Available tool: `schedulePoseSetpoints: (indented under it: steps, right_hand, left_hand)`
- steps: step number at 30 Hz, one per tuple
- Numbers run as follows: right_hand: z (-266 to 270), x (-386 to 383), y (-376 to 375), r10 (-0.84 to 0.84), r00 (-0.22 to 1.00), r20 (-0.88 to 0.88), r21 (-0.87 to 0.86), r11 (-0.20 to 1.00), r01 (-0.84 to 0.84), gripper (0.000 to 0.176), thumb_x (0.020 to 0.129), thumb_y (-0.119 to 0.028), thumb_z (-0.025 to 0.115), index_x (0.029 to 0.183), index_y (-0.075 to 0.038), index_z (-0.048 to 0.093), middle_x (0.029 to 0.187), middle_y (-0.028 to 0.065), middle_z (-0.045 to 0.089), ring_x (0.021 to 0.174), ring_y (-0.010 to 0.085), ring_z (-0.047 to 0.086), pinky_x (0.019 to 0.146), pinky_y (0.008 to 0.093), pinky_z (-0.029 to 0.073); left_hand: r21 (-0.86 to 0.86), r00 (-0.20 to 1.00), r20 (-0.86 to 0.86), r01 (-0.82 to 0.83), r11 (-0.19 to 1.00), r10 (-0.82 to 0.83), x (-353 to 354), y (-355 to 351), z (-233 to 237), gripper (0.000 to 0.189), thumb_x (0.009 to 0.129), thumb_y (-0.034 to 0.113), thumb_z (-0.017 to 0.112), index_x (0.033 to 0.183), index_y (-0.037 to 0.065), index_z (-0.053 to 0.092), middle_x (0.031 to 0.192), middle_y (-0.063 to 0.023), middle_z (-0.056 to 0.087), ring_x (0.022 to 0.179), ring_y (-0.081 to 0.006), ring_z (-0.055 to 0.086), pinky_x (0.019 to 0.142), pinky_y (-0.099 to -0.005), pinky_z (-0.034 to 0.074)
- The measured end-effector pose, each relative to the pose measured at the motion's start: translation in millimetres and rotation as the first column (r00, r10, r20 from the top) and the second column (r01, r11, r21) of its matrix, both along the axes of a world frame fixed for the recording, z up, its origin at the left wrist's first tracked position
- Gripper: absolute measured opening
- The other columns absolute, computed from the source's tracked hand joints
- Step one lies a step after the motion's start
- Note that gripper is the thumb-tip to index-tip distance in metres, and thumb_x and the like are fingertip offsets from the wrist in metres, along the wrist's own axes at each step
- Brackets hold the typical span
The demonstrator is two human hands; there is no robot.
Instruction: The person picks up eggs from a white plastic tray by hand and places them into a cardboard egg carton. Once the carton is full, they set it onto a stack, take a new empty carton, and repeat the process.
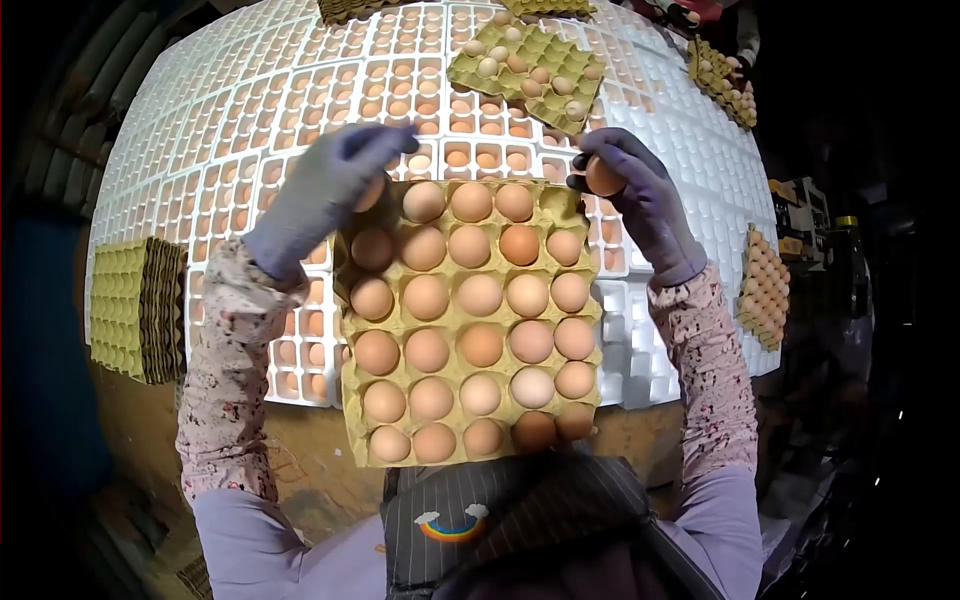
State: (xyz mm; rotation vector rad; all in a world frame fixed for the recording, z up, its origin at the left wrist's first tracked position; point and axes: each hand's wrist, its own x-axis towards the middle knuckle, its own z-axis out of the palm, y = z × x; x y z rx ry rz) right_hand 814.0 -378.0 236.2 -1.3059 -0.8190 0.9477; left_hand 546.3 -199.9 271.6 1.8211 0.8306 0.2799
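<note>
1. Apron (452, 527), 6 o'clock, nearest you: dark pinstripe w/ rainbow patch. Floral sleeves run up either side of it.

2. Cardboard tray (349, 440), centre, directly in front of you. Yellow-green pulp, sits across the near edge of the white grid. Brown eggs (480, 345) fill approx. every cell in view, shades from pale tan to deep orange.

3. Your left hand (325, 190), 10 o'clock of the tray, purple glove. Fingers reach long and curve down over the corner egg (368, 195) at the tray's far-left cell. Touching it; can't tell if it's actually gripped.

4. Your right hand (635, 195), 2 o'clock of the tray, purple glove. Fingers closed narrow round the lifted egg (603, 177), brown, held just past the tray's far-right corner, clear of the cells.

5. Tray stack (135, 310), 9 o'clock: empty pulp trays, nested, at the grid's left edge.

6. White grid (250, 110), 9 through 3 o'clock, behind and under the tray: white plastic cells, many w/ eggs showing through.

7. Side tray (765, 290), 3 o'clock, at the grid's right edge: brown eggs, seen at an angle.

8. Far tray (572, 110), 12 o'clock, on top of the grid, turned diagonal: part-filled w/ paler eggs.

9. Edge tray (722, 80), 1 o'clock, far right rim: eggs aboard, too small for a count.
</note>
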Motion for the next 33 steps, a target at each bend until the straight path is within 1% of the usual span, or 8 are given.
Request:
schedulePoseSetpoints:
  steps: [4,8,12,16,21,24,29,33]
  right_hand:
    - [-5.2,-24.2,22.4,0.356,0.310,0.882,-0.332,0.935,-0.129,0.045,0.087,-0.048,0.067,0.107,-0.007,0.069,0.088,0.0101,0.067,0.090,0.0241,0.066,0.078,0.0395,0.051]
    - [1.0,-10.7,30.9,0.423,0.585,0.692,-0.416,0.896,-0.156,0.053,0.087,-0.046,0.067,0.122,-0.006,0.066,0.103,0.0111,0.071,0.098,0.0250,0.067,0.085,0.0376,0.052]
    - [16.0,-3.9,21.9,0.311,0.901,-0.304,-0.005,0.945,-0.328,0.033,0.092,-0.021,0.066,0.120,-0.004,0.065,0.121,0.0072,0.062,0.108,0.0162,0.063,0.091,0.0288,0.050]
    - [18.2,-35.4,42.2,0.385,0.488,0.783,-0.309,0.922,-0.232,0.044,0.083,-0.035,0.073,0.119,-0.011,0.066,0.138,0.0112,0.052,0.112,0.0275,0.063,0.094,0.0369,0.051]
    - [-9.2,-35.0,53.5,0.428,0.161,0.889,-0.391,0.894,-0.218,0.049,0.082,-0.048,0.070,0.118,-0.014,0.069,0.143,0.0104,0.051,0.117,0.0324,0.060,0.097,0.0419,0.049]
    - [-11.1,-33.7,47.0,0.329,0.183,0.926,-0.278,0.925,-0.258,0.046,0.083,-0.045,0.069,0.115,-0.012,0.071,0.141,0.0099,0.053,0.117,0.0320,0.060,0.097,0.0411,0.049]
    - [9.2,-9.0,1.3,0.244,0.969,0.033,-0.108,0.965,-0.240,0.035,0.102,-0.031,0.054,0.123,-0.005,0.066,0.119,0.0073,0.066,0.108,0.0167,0.061,0.091,0.0293,0.050]
    - [-23.6,33.6,-78.9,0.232,0.973,-0.008,-0.053,0.971,-0.232,0.053,0.105,-0.044,0.045,0.130,0.000,0.056,0.110,0.0122,0.068,0.093,0.0211,0.068,0.078,0.0325,0.056]
  left_hand:
    - [0.548,0.868,-0.479,0.414,0.726,-0.133,19.3,-14.7,-19.5,0.034,0.091,0.029,0.067,0.119,0.010,0.067,0.124,-0.0143,0.059,0.100,-0.0335,0.066,0.090,-0.0396,0.052]
    - [0.458,0.872,-0.462,0.390,0.799,-0.161,4.9,2.9,-18.8,0.037,0.092,0.029,0.066,0.124,0.010,0.064,0.118,-0.0111,0.064,0.100,-0.0279,0.067,0.087,-0.0374,0.054]
    - [-0.220,0.985,0.158,0.110,0.969,-0.076,-43.1,6.3,19.7,0.037,0.092,0.024,0.065,0.127,0.011,0.064,0.119,-0.0057,0.063,0.098,-0.0171,0.064,0.088,-0.0290,0.053]
    - [0.623,0.872,-0.482,0.414,0.664,-0.091,-45.1,-29.7,-2.4,0.035,0.081,0.023,0.078,0.115,0.014,0.070,0.142,-0.0135,0.050,0.117,-0.0309,0.060,0.098,-0.0384,0.052]
    - [0.700,0.857,-0.515,0.440,0.562,-0.030,-42.7,-31.9,-7.5,0.035,0.077,0.020,0.080,0.111,0.015,0.071,0.141,-0.0139,0.051,0.109,-0.0348,0.064,0.091,-0.0415,0.054]
    - [0.698,0.939,-0.336,0.302,0.650,-0.076,-55.8,-17.8,-26.7,0.034,0.080,0.020,0.078,0.112,0.010,0.070,0.140,-0.0123,0.052,0.105,-0.0294,0.065,0.089,-0.0379,0.054]
    - [-0.405,0.920,0.300,-0.116,0.907,0.252,-84.6,-58.3,-15.0,0.079,0.100,0.067,0.030,0.134,0.000,0.054,0.119,-0.0096,0.064,0.100,-0.0172,0.063,0.087,-0.0324,0.052]
    - [-0.366,0.943,0.244,-0.127,0.922,0.227,-59.3,-134.3,18.2,0.085,0.096,0.073,0.031,0.133,0.002,0.057,0.119,-0.0079,0.067,0.099,-0.0159,0.063,0.087,-0.0316,0.051]
